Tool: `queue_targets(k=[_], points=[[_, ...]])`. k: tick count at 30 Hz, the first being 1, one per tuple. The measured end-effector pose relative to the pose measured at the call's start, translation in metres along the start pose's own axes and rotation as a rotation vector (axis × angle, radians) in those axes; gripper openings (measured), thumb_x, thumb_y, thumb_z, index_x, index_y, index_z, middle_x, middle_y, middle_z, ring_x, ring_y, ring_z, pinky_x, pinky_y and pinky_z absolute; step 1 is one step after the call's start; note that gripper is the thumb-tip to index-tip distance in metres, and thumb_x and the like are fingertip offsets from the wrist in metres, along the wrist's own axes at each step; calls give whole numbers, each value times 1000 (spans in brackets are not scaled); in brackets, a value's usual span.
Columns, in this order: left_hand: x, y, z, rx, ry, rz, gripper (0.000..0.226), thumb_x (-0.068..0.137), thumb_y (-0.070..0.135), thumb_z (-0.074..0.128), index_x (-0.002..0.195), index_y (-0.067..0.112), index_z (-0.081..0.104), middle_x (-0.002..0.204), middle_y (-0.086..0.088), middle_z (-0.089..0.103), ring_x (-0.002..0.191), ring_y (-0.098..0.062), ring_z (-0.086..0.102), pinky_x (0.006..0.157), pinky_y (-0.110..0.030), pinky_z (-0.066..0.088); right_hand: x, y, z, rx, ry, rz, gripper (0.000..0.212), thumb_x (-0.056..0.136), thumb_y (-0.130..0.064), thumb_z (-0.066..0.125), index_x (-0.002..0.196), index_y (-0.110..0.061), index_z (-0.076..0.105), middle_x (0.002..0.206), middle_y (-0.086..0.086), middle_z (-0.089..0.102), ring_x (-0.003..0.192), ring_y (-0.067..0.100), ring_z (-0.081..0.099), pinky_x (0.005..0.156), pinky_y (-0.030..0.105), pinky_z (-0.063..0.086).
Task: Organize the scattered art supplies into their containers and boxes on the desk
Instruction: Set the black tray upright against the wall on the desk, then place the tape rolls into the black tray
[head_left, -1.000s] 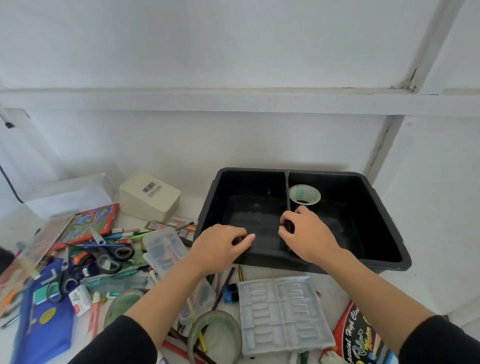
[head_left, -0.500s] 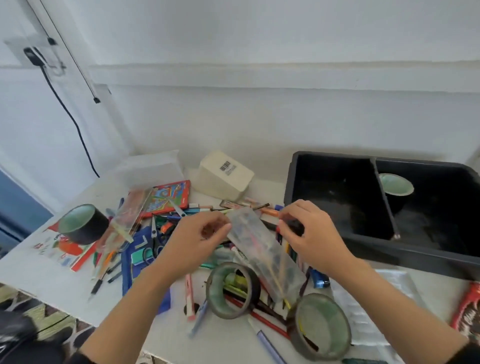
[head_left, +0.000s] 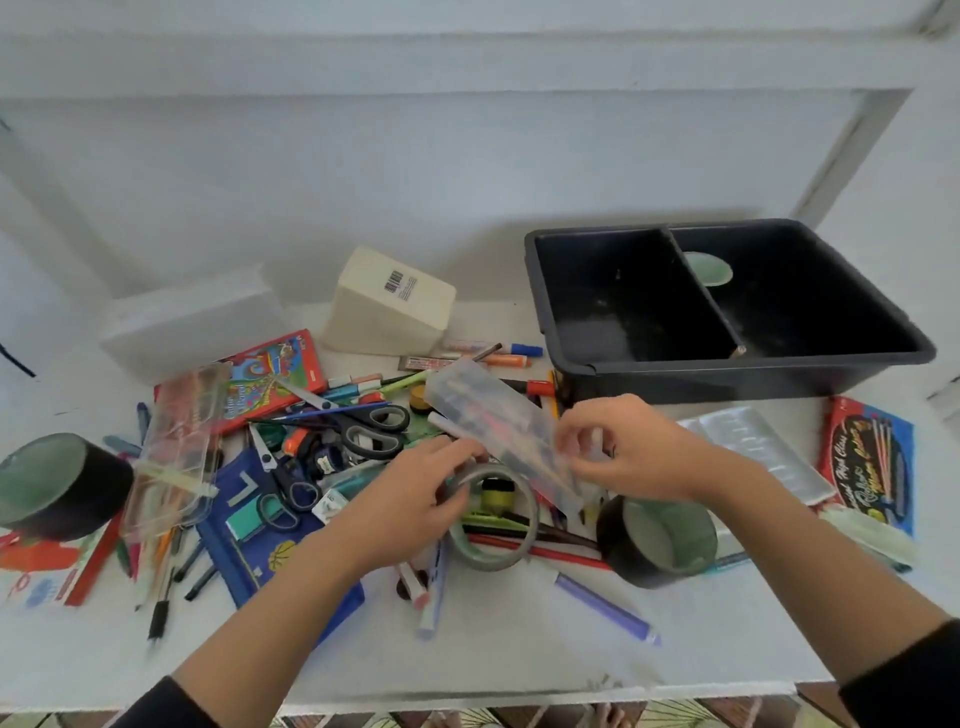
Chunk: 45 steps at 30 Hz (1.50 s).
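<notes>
At the far left of the desk (head_left: 519, 649), a black tape roll (head_left: 57, 483) and scissors (head_left: 363, 426) lie clear of the work. Mid-pile, the left hand (head_left: 415, 499) curls at the near edge of the clear pencil case (head_left: 493, 415), over a tape ring (head_left: 493, 551); blur hides whether its grip has closed. The right hand (head_left: 628, 452) pinches the case's right end. It is probably light, stiff and slick, with loose contents, so best held at both ends. Strewn markers (head_left: 511, 360) crowd the way to the black bin (head_left: 727, 374).

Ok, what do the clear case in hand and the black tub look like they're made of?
Clear case: seemingly thin, rigid transparent plastic, slightly frosted; its contents show through. Black tub: seemingly moulded hard plastic, semi-gloss; rounded rolled rim, built-in divider, soft sheen on the walls.
</notes>
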<state>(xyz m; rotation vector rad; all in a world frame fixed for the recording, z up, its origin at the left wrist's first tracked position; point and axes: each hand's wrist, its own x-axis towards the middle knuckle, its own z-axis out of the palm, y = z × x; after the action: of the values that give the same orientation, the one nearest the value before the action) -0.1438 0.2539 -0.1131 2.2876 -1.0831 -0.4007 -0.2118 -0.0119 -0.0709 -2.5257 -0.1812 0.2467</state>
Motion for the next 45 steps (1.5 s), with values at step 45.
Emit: queue_targets(k=[45], points=[[263, 115, -18, -24, 408, -275, 19, 102, 17, 51, 113, 26, 64, 100, 7, 64, 79, -10, 57, 76, -33, 51, -9, 172, -175, 304, 586, 132, 15, 102, -21, 55, 112, -21, 66, 101, -2, 65, 85, 7, 59, 54, 5, 45]])
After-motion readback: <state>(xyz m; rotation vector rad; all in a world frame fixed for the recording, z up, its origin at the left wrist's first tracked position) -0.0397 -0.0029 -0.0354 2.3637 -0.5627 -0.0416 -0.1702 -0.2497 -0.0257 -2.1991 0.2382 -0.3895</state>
